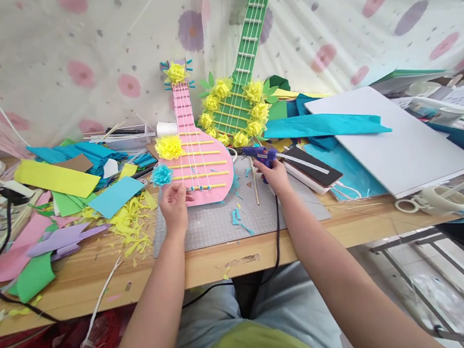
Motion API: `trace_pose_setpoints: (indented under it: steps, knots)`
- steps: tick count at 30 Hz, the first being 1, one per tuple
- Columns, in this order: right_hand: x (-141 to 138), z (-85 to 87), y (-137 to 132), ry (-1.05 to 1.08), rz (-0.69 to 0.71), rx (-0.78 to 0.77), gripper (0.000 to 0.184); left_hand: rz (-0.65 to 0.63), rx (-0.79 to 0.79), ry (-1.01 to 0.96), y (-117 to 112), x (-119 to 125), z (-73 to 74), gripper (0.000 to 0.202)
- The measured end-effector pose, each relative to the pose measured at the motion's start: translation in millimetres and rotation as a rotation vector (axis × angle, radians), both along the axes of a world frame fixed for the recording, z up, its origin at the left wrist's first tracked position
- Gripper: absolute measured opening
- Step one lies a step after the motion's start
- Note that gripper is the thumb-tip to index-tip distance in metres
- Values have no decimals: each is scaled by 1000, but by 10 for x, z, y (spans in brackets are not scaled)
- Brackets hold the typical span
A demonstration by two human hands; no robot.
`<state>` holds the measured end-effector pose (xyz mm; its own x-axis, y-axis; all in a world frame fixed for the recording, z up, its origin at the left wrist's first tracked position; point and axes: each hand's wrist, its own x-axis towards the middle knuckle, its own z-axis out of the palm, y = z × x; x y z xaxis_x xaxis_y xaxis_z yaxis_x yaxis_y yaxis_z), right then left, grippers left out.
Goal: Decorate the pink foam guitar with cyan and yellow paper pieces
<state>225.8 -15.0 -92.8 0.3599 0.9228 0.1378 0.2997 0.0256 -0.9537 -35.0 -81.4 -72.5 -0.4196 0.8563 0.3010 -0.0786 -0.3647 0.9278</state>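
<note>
A pink paper guitar [208, 160] leans upright on the grey cutting mat [205, 230], with white strings and yellow cross strips. Its left side bears a yellow paper flower [169, 147] and, lower down, a blue paper flower [161, 174]. Just under the blue flower, my left hand [175, 207] is closed at the guitar's lower left edge; the exact grip of its fingertips is partly hidden. My right hand [275, 175] is wrapped round a blue hot glue gun [260, 154], right of the guitar, its nozzle pointing left. The gun's black cord [278, 231] runs down over the table edge.
Behind stands a green paper guitar [249, 49] with yellow flowers. Paper sheets [58, 176] and yellow scraps [134, 217] cover the left. Rightward lie a black-and-white box [312, 168], a white board [388, 139], blue crepe paper [324, 124] and tape rolls [443, 199].
</note>
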Motion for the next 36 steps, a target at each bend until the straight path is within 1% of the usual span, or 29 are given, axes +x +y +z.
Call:
trace_pose_setpoints:
  steps: [2,4,7,10,15,20,22,25,27,31,33,36]
  knots:
    - [-60,8,-16,160,52,72,41,40,-2,24,9,-4,-19,21]
    - [-123,20,-37,207,85,96,40,78,14,62,28,-12,-48,16]
    - [-178,23,-60,180,99,62,40,113,28,107,67,-29,-100,20]
    - [-179,8,-60,186,91,64,40,121,23,150,97,-39,-134,25]
    - [-167,10,-58,207,57,79,41,100,12,148,112,-24,-128,19]
    - [-178,44,-79,222,53,96,41,161,26,206,117,-20,-133,18]
    - [-173,50,-80,233,51,123,41,154,41,205,105,-18,-129,19]
    - [-170,60,-87,221,61,152,41,120,38,148,72,-6,-99,19]
    - [-186,78,-104,184,69,152,41,137,30,138,55,-1,-79,18]
    - [-260,125,-153,137,90,147,39,169,29,194,56,-21,-88,21]
    - [-297,143,-173,147,109,149,38,166,36,222,66,-39,-115,25]
    - [-327,167,-196,169,140,161,38,183,33,275,78,-59,-155,25]
